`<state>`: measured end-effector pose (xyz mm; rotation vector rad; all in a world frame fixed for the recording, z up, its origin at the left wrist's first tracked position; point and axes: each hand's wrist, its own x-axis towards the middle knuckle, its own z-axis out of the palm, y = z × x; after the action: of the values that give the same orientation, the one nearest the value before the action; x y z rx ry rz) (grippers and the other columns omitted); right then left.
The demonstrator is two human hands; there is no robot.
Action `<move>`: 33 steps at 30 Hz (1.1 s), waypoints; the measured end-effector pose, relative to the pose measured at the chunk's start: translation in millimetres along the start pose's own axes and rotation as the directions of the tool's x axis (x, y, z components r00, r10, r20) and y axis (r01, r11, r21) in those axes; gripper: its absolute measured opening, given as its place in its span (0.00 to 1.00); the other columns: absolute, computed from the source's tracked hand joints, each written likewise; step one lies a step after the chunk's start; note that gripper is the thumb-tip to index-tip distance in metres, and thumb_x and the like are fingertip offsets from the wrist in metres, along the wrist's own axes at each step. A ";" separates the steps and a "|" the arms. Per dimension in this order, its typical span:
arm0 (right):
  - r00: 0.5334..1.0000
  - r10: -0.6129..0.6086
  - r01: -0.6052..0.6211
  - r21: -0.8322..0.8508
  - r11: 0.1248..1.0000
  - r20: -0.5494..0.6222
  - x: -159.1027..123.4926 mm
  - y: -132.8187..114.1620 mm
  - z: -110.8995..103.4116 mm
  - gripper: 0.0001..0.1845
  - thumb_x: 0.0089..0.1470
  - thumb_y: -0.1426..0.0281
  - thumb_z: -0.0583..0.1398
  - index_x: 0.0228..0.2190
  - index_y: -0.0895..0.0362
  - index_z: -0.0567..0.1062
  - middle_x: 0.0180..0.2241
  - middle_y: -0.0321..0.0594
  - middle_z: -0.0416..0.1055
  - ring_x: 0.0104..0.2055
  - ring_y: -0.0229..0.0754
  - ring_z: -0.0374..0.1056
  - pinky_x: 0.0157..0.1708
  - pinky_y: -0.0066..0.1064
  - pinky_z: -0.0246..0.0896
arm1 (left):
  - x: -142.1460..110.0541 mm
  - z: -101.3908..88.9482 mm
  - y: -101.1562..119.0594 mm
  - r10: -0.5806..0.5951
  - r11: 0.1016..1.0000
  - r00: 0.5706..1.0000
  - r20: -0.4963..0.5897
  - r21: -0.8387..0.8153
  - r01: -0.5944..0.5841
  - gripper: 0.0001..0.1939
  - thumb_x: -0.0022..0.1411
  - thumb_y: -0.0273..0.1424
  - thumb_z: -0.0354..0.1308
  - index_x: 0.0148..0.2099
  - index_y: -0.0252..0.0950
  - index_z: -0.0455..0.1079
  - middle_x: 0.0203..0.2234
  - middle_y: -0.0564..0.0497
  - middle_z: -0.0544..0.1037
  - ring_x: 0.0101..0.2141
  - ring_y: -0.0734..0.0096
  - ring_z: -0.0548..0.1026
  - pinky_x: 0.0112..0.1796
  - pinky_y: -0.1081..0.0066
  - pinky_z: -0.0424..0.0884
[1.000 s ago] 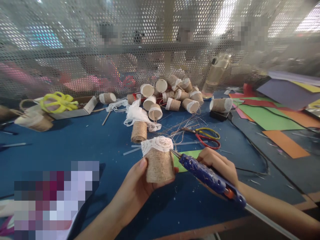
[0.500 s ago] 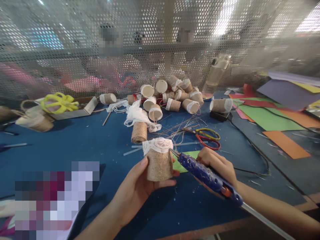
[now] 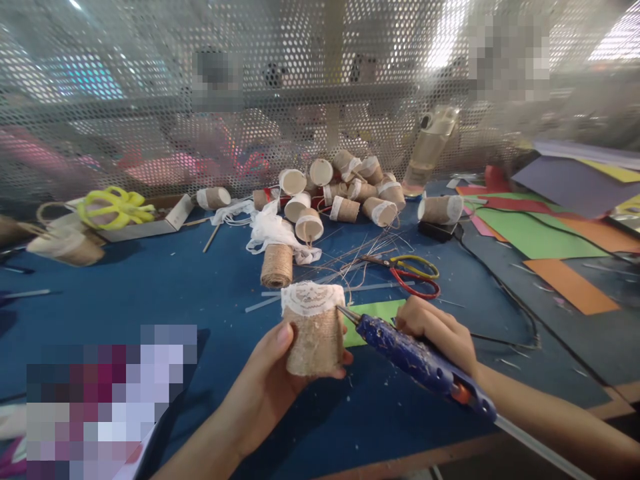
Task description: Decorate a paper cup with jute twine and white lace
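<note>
In my left hand [image 3: 265,380] is a small paper cup [image 3: 316,340] wrapped in burlap, its upper edge banded with white lace [image 3: 313,297]. My thumb presses its near left side and the fingers curl behind it. My right hand [image 3: 440,333] grips a blue glue gun [image 3: 415,357], with a clear glue stick [image 3: 540,443] jutting from its rear end. The nozzle [image 3: 349,313] meets the cup's right side at the lower edge of the lace. Beyond the cup stands a roll of jute twine [image 3: 277,265], beside crumpled white lace trim [image 3: 273,230].
Several burlap-wrapped cups [image 3: 345,208] are heaped at the back against a perforated metal screen [image 3: 165,127]. Scissors [image 3: 413,275] and a green paper piece [image 3: 375,317] lie past my right hand. Coloured paper [image 3: 540,230] and a black cord [image 3: 500,293] cover the right side. A clear bottle [image 3: 430,150] stands behind.
The cup has turned in my left hand and sits slightly lower, with a different stretch of lace facing me. The glue gun's nozzle has dropped a little along with it.
</note>
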<state>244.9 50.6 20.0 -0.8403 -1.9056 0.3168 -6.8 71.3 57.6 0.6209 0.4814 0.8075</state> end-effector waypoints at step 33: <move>0.995 -0.050 0.049 -0.011 0.999 -0.088 1.3 -0.4 3.8 0.11 0.68 0.72 0.54 0.30 0.55 0.66 0.29 0.39 0.64 0.27 0.38 0.63 0.25 0.29 0.59 | 1.5 -5.7 -4.0 0.020 1.000 0.996 0.091 0.002 -0.021 0.21 0.68 0.42 0.59 0.54 0.34 0.79 0.45 0.44 0.84 0.40 0.59 0.83 0.42 0.67 0.81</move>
<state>241.1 51.7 19.2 -0.7991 -1.8437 0.2377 -7.3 72.2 50.6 0.6635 0.3934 0.7943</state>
